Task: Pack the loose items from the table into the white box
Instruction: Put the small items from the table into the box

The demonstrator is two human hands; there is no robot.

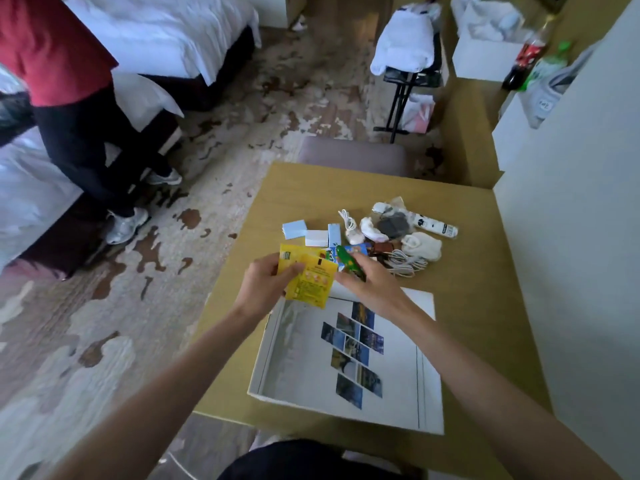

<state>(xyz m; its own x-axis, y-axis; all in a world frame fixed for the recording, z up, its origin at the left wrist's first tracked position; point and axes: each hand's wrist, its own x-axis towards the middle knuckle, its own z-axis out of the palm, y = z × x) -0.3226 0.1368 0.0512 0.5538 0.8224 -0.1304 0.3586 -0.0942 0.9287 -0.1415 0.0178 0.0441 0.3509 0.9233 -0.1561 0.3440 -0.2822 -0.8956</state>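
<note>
The white box (270, 358) lies open on the wooden table (485, 306), a sheet with photo prints on its floor. My left hand (263, 287) pinches yellow sachets (311, 282) above the box's far edge. My right hand (367, 284) grips a green packet (348, 263) just beside them. Behind the hands sit loose items: a blue paper pad (294, 228), a small white box (317, 238), a blue carton (334, 235), white cables (407, 263), a cloth pouch (424, 249), a white tube (436, 226) and a clear bag with a dark item (391, 221).
A padded chair (353, 157) stands at the table's far side. A person in a red top (52, 46) stands at the left between beds (156, 32). A white wall panel (571, 237) borders the table's right. Bottles (526, 60) stand at the back right.
</note>
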